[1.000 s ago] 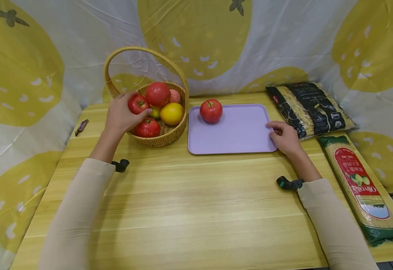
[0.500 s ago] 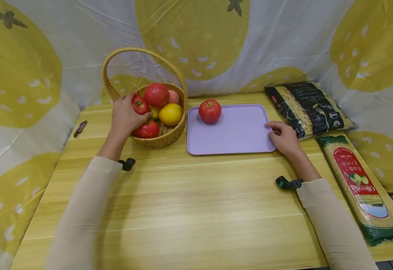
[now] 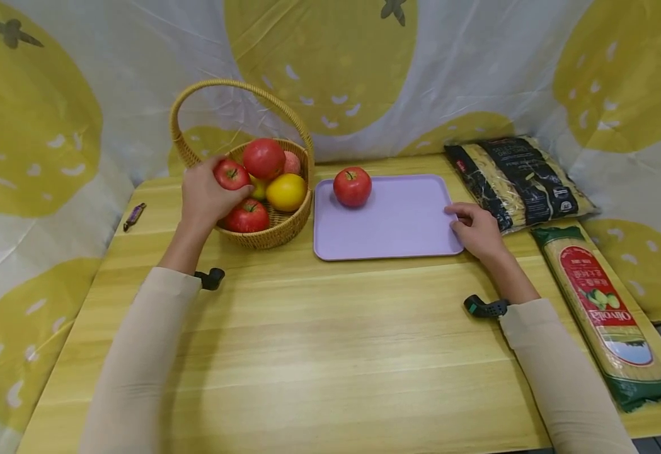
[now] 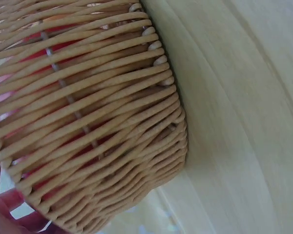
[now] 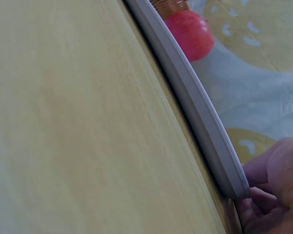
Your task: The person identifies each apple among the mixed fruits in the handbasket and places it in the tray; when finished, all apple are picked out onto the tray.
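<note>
My left hand point(image 3: 201, 194) reaches over the left rim of a wicker basket point(image 3: 276, 238), thumb and fingers around a small red apple point(image 3: 230, 174). Other fruit lies in the basket: a large red apple point(image 3: 264, 159), a lower red apple point(image 3: 249, 216), a lemon point(image 3: 287, 192) and a pinkish round fruit point(image 3: 292, 163). In the left wrist view the basket's woven side hides most of the hand. My right hand point(image 3: 480, 232) pinches the right edge of a lilac tray point(image 3: 398, 221); the right wrist view shows its thumb and fingers at the rim. One red apple point(image 3: 352, 186) sits at the tray's back left.
The basket's tall handle point(image 3: 239, 83) arches above the fruit. To the right lie a black-and-clear pasta bag point(image 3: 520, 183) and a long spaghetti pack point(image 3: 608, 315). A small purple-wrapped candy point(image 3: 134, 216) is at the far left. A lemon-print cloth point(image 3: 364, 75) hangs behind the table.
My left hand shifts slightly right, then back left and up, and the small apple it grips turns and moves with it. The right hand and tray stay put.
</note>
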The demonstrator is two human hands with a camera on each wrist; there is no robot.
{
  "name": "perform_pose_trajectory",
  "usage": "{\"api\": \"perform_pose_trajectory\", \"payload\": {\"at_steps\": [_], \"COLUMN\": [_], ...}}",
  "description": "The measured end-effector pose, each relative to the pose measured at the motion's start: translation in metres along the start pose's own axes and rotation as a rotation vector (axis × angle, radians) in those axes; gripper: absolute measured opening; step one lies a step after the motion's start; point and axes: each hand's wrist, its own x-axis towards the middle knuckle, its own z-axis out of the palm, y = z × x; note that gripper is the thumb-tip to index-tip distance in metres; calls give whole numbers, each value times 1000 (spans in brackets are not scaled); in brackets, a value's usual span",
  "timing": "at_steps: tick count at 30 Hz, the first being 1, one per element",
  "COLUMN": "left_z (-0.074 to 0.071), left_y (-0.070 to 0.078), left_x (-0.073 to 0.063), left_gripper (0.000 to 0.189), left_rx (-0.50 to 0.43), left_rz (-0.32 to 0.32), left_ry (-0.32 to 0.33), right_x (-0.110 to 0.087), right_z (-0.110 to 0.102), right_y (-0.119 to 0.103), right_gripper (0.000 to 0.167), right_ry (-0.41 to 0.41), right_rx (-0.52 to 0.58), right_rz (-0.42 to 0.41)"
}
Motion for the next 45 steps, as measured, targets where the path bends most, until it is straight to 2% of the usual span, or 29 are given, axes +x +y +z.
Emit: {"api": "perform_pose_trajectory", "payload": {"at_steps": [10, 16, 20, 25, 29, 32, 38, 41, 45], "left_z": [-10, -14, -17, -20, -20, -17, -1, 8, 21], "left_y": [-3, -2, 5, 22, 38, 48, 66, 75, 90], "left_x": [-11, -21, -27, -37, -45, -49, -51, -53, -53], "left_gripper": [83, 94, 93, 86, 80, 78, 72, 72, 72], "left_rx": [-79, -142, -169, -236, -293, -302, -268, -250, -323], "left_rz": [-24, -80, -69, -27, 22, 62, 176, 213, 243], "left_ry": [-4, 25, 63, 91, 74, 59, 51, 43, 26], "right_x": [0, -1, -1, -1, 0, 0, 0, 0, 1], "right_z": [-2, -3, -3, -3, -2, -1, -2, -2, -2], "right_y": [-2, -4, -5, -4, -3, -3, -3, -2, 0], "right_gripper": [42, 43, 43, 43, 42, 42, 42, 42, 43], "right_ry": [-15, -44, -55, -55, -39, -29, -26, -31, -43], "right_rx": [-20, 6, 16, 15, 2, -2, 0, -3, 2], "right_rz": [4, 11, 17, 18, 2, -4, -2, 2, 13]}}
